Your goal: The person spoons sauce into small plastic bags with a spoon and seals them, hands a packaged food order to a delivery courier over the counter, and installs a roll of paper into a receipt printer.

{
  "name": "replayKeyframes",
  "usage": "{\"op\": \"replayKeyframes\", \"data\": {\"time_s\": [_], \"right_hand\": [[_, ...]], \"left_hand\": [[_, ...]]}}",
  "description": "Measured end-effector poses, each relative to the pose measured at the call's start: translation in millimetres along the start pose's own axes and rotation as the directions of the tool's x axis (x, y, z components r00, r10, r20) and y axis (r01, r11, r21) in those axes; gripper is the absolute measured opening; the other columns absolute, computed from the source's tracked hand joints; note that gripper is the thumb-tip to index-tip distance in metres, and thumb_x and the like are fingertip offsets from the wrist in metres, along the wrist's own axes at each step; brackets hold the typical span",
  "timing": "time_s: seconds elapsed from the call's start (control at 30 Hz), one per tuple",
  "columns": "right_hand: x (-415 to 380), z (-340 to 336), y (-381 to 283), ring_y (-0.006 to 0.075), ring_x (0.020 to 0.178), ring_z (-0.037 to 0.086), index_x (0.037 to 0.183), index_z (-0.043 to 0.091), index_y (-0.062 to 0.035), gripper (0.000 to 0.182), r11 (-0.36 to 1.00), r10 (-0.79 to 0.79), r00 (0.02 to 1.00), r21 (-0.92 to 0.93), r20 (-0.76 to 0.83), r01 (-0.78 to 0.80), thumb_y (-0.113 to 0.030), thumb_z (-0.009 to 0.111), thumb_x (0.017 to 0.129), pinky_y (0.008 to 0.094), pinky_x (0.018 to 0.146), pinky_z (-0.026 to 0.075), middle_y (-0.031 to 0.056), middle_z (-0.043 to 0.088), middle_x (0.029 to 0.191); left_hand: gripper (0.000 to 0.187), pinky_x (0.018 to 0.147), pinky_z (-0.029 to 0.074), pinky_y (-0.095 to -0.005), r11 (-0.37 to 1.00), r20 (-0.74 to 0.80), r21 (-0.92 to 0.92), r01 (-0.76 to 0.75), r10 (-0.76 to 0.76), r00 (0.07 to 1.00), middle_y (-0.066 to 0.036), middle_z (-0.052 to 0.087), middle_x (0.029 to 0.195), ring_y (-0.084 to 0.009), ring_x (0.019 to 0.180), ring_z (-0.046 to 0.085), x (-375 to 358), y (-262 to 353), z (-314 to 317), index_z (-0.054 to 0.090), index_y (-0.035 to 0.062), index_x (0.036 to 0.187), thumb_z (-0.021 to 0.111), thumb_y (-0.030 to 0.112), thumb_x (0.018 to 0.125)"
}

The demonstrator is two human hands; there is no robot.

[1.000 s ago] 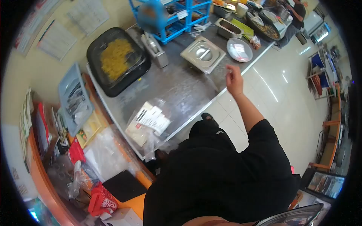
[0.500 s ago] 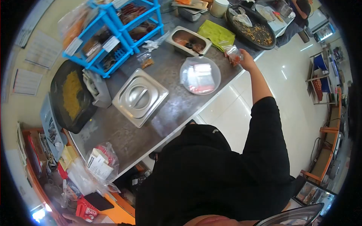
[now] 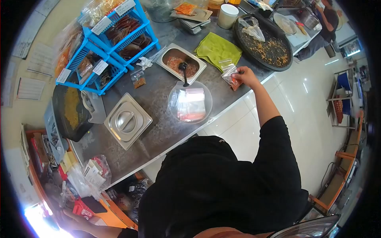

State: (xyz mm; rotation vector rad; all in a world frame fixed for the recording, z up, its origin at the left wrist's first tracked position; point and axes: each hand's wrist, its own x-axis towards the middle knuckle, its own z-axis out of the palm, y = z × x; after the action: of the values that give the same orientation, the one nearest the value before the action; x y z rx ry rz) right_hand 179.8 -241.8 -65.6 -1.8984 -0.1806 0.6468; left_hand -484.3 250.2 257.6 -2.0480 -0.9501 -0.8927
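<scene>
My right hand (image 3: 247, 75) grips a small clear plastic bag (image 3: 231, 75) with red-orange filling, held just above the steel counter (image 3: 158, 135) near its front edge. The bag hangs beside a green cloth (image 3: 217, 48) and a dark round tray of fried crumbs (image 3: 266, 44). To its left stands a clear dish (image 3: 189, 103) holding a stack of small bags. Behind that is an open steel pan (image 3: 180, 63) of reddish food with a black spoon in it. My left hand (image 3: 70, 219) reaches down at the lower left, next to a red packet (image 3: 82, 208); its grip is unclear.
A lidded steel pan (image 3: 127, 121) sits mid-counter. A blue rack (image 3: 104, 43) of packed snacks and a black pan of yellow food (image 3: 71, 112) stand at the back left. A white cup (image 3: 228, 16) is at the back. Another person (image 3: 328, 16) works at the far right.
My right hand has drawn the small bag back from the dark tray toward the counter's front. The view has shifted right along the counter. My left hand stays low at the left.
</scene>
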Motion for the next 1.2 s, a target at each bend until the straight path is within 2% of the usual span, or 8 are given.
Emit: {"op": "replayKeyframes", "data": {"time_s": [0.37,0.47,0.6,0.7,0.77,0.9,1.1,1.2], "right_hand": [[21.4,13.8,1.5,0.0114,0.067,0.060,0.089,0.066,-0.0008,0.019,0.976,-0.142,0.982,0.145,-0.126,0.160,-0.008,0.077,0.075,0.0267,0.060,0.048,0.0039,0.064,0.075],[20.9,16.7,-13.4,0.0113,0.066,0.060,0.088,0.067,-0.0005,0.015,0.988,-0.034,0.989,0.146,-0.141,0.054,-0.007,0.074,0.077,0.0269,0.059,0.048,0.0039,0.065,0.074],[9.0,8.0,-48.2,0.0121,0.067,0.063,0.090,0.065,0.0022,0.010,0.954,0.027,0.999,-0.298,0.045,-0.012,-0.004,0.067,0.082,0.0269,0.059,0.050,0.0050,0.066,0.075],[2.8,3.9,-72.9,0.0166,0.063,0.067,0.093,0.067,0.0015,0.013,0.879,-0.118,0.991,-0.456,0.071,0.137,-0.003,0.063,0.081,0.0284,0.062,0.052,0.0094,0.069,0.081],[-14.1,21.5,-123.2,0.0153,0.066,0.067,0.095,0.067,0.0020,0.016,0.888,-0.345,0.938,-0.312,0.035,0.339,-0.001,0.059,0.082,0.0268,0.065,0.052,0.0091,0.070,0.083],[-39.6,100.4,-238.6,0.0134,0.078,0.067,0.099,0.066,0.0019,0.018,0.831,-0.436,0.900,-0.394,-0.024,0.392,-0.001,0.056,0.085,0.0242,0.072,0.050,0.0068,0.069,0.085],[-0.2,293.7,-278.3,0.0165,0.080,0.067,0.097,0.065,0.0027,0.015,0.911,-0.395,0.897,0.214,0.198,0.353,-0.005,0.066,0.084,0.0279,0.073,0.056,0.0098,0.069,0.090],[33.9,388.4,-258.3,0.0156,0.071,0.065,0.089,0.072,-0.0021,0.018,0.758,-0.637,0.763,-0.093,0.108,0.646,-0.014,0.073,0.076,0.0315,0.064,0.049,0.0080,0.071,0.080]], "left_hand": [[0.027,0.087,0.048,-0.0440,0.998,0.059,0.047,0.037,-0.040,0.997,-0.018,0.067,0.100,-0.0340,0.094,0.063,-19.4,1.6,-32.5,0.067,-0.0046,0.093,0.054,0.019,0.093],[0.026,0.086,0.048,-0.0436,0.993,0.087,0.109,0.035,-0.045,0.995,-0.018,0.067,0.100,-0.0337,0.093,0.063,-26.1,-3.4,-37.0,0.067,-0.0046,0.092,0.055,0.018,0.092],[0.025,0.086,0.048,-0.0429,0.998,0.085,0.064,-0.014,0.009,0.996,-0.016,0.068,0.099,-0.0324,0.092,0.064,-35.2,-1.7,-32.4,0.068,-0.0034,0.093,0.055,0.018,0.092],[0.024,0.086,0.048,-0.0398,0.999,0.147,0.054,-0.001,-0.007,0.989,-0.014,0.068,0.099,-0.0267,0.092,0.064,-39.6,0.2,-34.1,0.067,-0.0050,0.091,0.053,0.014,0.093],[0.017,0.083,0.052,-0.0372,0.991,0.085,-0.105,0.080,-0.072,0.994,-0.018,0.065,0.102,-0.0260,0.094,0.064,-47.1,-0.1,-29.9,0.060,-0.0088,0.099,0.054,0.005,0.091],[0.030,0.079,0.057,-0.0378,0.962,0.120,-0.180,0.207,-0.188,0.975,-0.029,0.058,0.108,-0.0320,0.095,0.063,-72.0,-25.4,-23.9,0.041,-0.0116,0.114,0.055,-0.007,0.088],[0.044,0.077,0.058,-0.0471,0.840,0.075,-0.427,0.336,-0.338,0.938,-0.037,0.048,0.116,-0.0409,0.093,0.061,-109.7,-46.1,-3.6,0.025,-0.0052,0.122,0.052,-0.011,0.087],[0.041,0.078,0.058,-0.0423,0.868,0.141,-0.259,0.423,-0.400,0.906,-0.034,0.054,0.114,-0.0363,0.091,0.064,-137.5,-80.9,-6.0,0.024,-0.0115,0.120,0.051,-0.006,0.090]]}}
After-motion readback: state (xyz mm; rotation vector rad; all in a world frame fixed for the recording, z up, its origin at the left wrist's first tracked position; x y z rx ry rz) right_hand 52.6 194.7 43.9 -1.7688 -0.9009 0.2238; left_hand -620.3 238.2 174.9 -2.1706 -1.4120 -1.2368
